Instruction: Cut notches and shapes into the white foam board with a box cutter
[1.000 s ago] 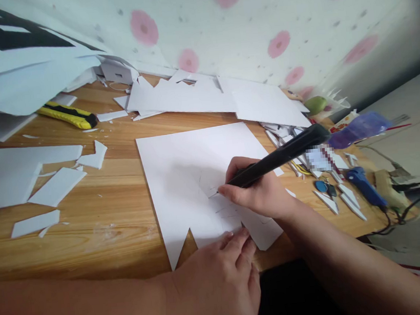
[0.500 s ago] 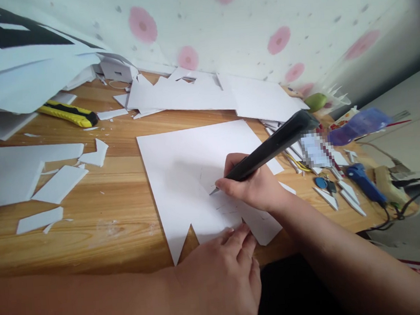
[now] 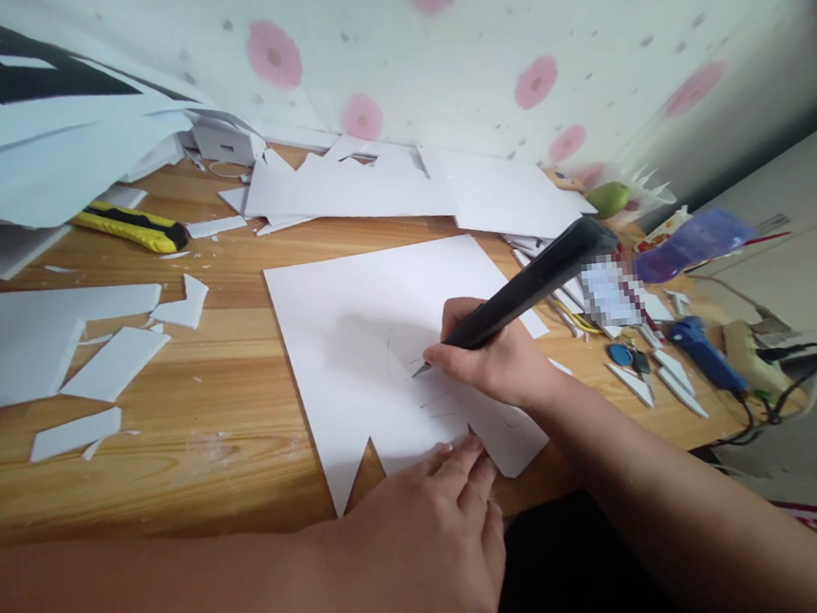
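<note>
A white foam board sheet (image 3: pixel 367 320) with a notch cut in its near edge lies on the wooden table (image 3: pixel 226 437). My right hand (image 3: pixel 499 365) grips a long black utility knife (image 3: pixel 528 286), its blade tip touching the sheet near faint pencil lines. My left hand (image 3: pixel 429 543) lies at the near edge, fingertips pressing down on the sheet's lower part.
White offcuts (image 3: pixel 109 361) litter the table's left side. A yellow and black cutter (image 3: pixel 131 228) lies at the back left. More white sheets (image 3: pixel 398 188) lie along the wall. A blue glue gun (image 3: pixel 703 357), keys and cables sit at the right edge.
My right hand with the black knife shifted a little up and left along the pencil lines, then held near the same spot. My left hand stayed pressed on the sheet.
</note>
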A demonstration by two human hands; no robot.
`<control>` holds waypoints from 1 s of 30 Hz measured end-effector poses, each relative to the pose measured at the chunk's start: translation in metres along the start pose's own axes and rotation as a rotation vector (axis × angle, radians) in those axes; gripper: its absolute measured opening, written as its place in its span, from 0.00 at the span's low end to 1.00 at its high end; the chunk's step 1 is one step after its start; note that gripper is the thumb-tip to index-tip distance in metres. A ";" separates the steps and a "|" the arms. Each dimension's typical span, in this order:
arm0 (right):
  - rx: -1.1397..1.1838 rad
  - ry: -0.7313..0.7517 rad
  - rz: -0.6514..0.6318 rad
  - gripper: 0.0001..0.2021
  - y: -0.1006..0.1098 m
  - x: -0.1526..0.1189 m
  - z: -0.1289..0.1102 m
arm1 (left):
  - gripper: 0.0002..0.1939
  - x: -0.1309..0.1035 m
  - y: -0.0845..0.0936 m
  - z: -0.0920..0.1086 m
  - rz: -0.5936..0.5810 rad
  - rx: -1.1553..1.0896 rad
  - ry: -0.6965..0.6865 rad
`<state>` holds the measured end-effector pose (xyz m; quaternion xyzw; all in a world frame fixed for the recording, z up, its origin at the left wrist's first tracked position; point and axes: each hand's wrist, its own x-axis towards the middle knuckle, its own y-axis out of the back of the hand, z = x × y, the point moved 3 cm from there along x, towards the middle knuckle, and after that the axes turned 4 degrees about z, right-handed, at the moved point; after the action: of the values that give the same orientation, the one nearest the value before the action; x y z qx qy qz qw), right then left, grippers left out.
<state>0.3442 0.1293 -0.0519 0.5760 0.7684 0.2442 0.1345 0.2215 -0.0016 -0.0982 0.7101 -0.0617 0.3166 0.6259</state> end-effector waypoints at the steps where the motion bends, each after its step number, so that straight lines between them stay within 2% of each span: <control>1: -0.003 0.000 0.006 0.16 0.001 0.000 0.000 | 0.14 0.000 0.000 0.000 0.000 0.000 0.000; 6: 0.007 -0.034 0.055 0.16 0.008 -0.001 0.008 | 0.14 0.000 -0.003 0.001 0.012 -0.008 0.005; 9: 0.132 -0.097 0.060 0.17 0.011 -0.002 0.021 | 0.14 0.001 -0.003 0.000 0.023 -0.006 -0.005; 12: 0.349 -0.110 -0.007 0.15 0.016 -0.005 0.035 | 0.14 0.000 -0.002 -0.002 0.009 -0.005 -0.026; 16: 0.409 -0.060 -0.072 0.17 0.029 -0.011 0.041 | 0.14 0.000 -0.003 -0.004 -0.004 -0.011 -0.035; 20: 0.412 -0.103 -0.042 0.22 0.038 -0.014 0.035 | 0.13 0.000 -0.003 -0.005 0.045 -0.029 -0.034; 25: 0.311 -0.092 0.043 0.23 0.044 -0.017 0.027 | 0.13 0.000 0.000 -0.007 0.021 -0.064 -0.016; 30: 0.378 -0.100 0.181 0.20 0.051 -0.020 0.043 | 0.15 -0.005 -0.008 -0.006 0.030 -0.057 -0.010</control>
<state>0.4129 0.1311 -0.0628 0.6690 0.7381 0.0777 0.0397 0.2189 0.0042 -0.1076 0.6924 -0.0846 0.3207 0.6407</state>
